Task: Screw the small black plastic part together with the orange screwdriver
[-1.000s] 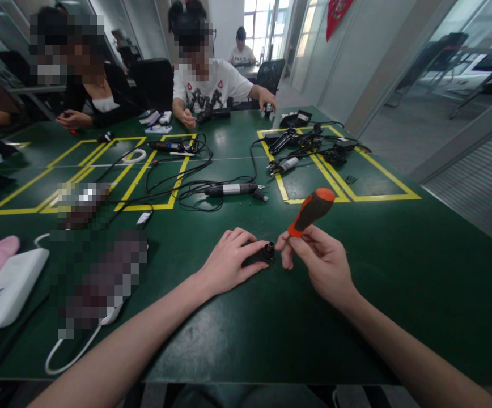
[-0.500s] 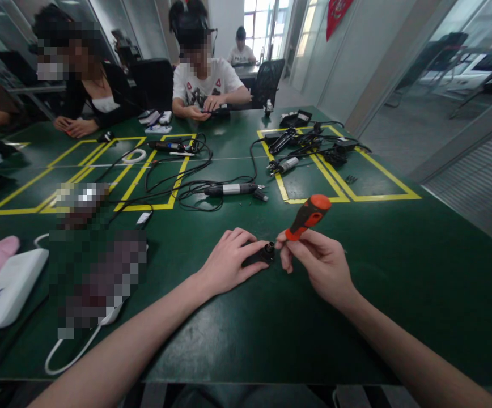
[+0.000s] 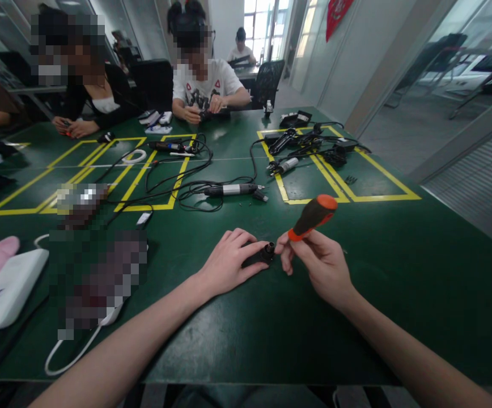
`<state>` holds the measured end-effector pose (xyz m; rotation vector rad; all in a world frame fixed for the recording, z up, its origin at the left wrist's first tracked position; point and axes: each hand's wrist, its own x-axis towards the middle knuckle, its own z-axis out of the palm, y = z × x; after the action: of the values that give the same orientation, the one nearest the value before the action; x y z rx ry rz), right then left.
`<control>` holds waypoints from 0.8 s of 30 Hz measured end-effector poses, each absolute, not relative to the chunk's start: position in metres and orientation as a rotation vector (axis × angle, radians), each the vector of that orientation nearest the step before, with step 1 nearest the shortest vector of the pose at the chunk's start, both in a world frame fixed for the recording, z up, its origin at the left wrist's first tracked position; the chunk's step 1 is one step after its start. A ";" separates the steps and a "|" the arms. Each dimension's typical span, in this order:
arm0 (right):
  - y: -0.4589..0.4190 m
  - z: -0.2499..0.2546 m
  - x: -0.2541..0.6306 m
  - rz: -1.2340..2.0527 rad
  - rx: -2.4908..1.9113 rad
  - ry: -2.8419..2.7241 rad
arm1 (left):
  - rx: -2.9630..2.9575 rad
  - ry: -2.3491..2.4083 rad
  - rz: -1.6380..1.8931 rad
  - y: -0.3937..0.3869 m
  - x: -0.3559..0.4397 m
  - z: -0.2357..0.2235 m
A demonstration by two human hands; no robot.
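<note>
A small black cylindrical part (image 3: 264,254) lies on the green table (image 3: 220,345), with its open end towards the right. My left hand (image 3: 232,259) is wrapped over it and holds it against the tabletop, covering most of its length. Just to the right, my right hand (image 3: 320,263) pinches a screwdriver (image 3: 314,217) below its black and orange handle. The handle tilts up and to the right. The shaft and tip are hidden by my right fingers, so I cannot tell whether the tip touches the part.
A grey and black electric screwdriver (image 3: 233,189) lies beyond my hands with its cable looped beside it. Tangled black cables (image 3: 314,141) sit inside yellow tape at the back right. A white power bank (image 3: 10,289) lies at left. Across the table several people are seated.
The screwdriver handle has tipped further to the right in my right hand. My left hand and the black part stay put. Across the table, a person's hands have shifted.
</note>
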<state>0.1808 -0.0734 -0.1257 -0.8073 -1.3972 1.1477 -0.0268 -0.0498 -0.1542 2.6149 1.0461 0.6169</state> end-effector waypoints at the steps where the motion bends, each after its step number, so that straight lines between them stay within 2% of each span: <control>1: -0.074 -0.126 0.180 1.151 -0.803 -1.385 | 2.614 1.046 0.622 -0.050 -0.027 -0.154; 15: -0.073 -0.129 0.181 1.195 -0.786 -1.359 | 2.618 1.053 0.614 -0.050 -0.026 -0.154; 24: -0.073 -0.126 0.182 1.096 -0.841 -1.453 | 2.613 1.050 0.611 -0.050 -0.026 -0.153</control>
<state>0.1822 -0.0729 -0.1257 -0.8407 -1.4531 1.0963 -0.0265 -0.0497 -0.1532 2.6128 1.0502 0.6108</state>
